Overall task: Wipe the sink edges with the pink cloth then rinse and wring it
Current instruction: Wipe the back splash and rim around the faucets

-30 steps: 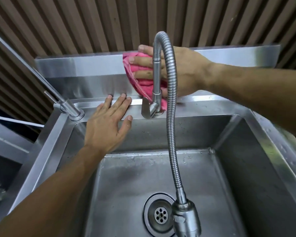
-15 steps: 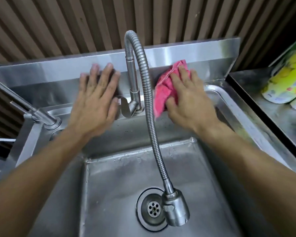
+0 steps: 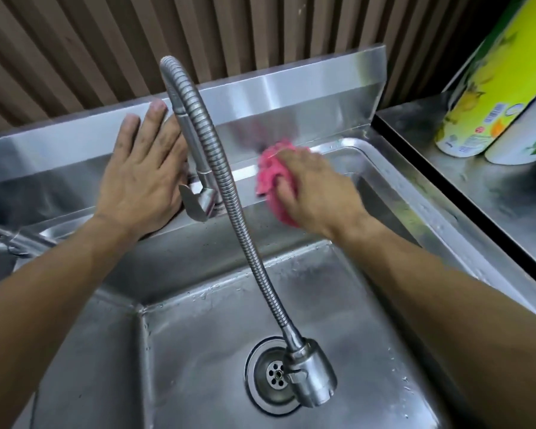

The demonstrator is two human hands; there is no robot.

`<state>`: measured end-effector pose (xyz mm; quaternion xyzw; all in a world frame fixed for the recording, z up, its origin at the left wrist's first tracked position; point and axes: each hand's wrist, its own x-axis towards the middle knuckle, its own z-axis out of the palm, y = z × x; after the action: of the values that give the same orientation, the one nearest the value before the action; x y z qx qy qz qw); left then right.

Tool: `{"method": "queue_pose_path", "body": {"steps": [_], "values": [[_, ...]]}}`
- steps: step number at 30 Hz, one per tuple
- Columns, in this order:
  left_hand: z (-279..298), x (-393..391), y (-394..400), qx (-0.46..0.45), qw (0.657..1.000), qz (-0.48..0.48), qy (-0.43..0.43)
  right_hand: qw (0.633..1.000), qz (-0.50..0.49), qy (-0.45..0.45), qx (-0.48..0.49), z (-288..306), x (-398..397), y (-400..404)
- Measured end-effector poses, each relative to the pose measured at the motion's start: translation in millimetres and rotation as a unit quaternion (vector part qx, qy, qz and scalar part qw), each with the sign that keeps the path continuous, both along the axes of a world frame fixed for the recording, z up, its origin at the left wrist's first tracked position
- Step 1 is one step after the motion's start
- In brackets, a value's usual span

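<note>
The pink cloth (image 3: 271,173) is bunched under my right hand (image 3: 314,193), which presses it onto the back ledge of the steel sink (image 3: 393,181), right of the tap. Part of the cloth is hidden under my fingers. My left hand (image 3: 143,178) lies flat, fingers apart, against the steel backsplash (image 3: 307,88) just left of the tap base, holding nothing. The flexible tap hose (image 3: 223,187) arches between my hands, and its spray head (image 3: 311,371) hangs over the drain (image 3: 265,371). No water runs.
To the right, a steel counter (image 3: 489,196) carries a yellow-green printed roll (image 3: 489,85) and a white one (image 3: 523,131). A second tap (image 3: 13,241) juts in at the left edge. A ribbed brown wall (image 3: 106,41) rises behind the backsplash.
My right hand has slid the cloth down from the backsplash onto the back ledge and a little rightward. My left hand stays flat by the tap. The view has shifted right.
</note>
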<state>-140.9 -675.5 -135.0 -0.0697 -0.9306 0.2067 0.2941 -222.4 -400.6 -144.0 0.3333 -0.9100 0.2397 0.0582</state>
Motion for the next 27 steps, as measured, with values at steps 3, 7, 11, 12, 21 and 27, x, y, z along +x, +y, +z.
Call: {"method": "queue_pose_path", "body": {"steps": [3,7,11,12,21,27], "values": [[-5,-1,-1,0.002,1.000,0.000,0.023,0.986,-0.159,-0.034,0.028,0,-12,8],[-12,-4,-4,0.009,0.999,-0.003,0.039,0.977,-0.186,-0.041,0.093,2,10,-30],[-15,-6,-6,0.009,0.999,-0.001,0.048,0.991,-0.072,0.007,0.113,-8,25,-42],[-14,-6,-6,0.013,0.999,0.001,0.046,0.993,-0.053,0.016,0.106,-10,21,-39],[-17,-7,-10,0.033,0.998,0.028,0.048,0.989,-0.131,0.026,0.060,-17,26,-47],[-12,7,-2,0.082,0.994,0.071,0.033,0.996,-0.057,0.062,0.011,-26,13,-23]]}}
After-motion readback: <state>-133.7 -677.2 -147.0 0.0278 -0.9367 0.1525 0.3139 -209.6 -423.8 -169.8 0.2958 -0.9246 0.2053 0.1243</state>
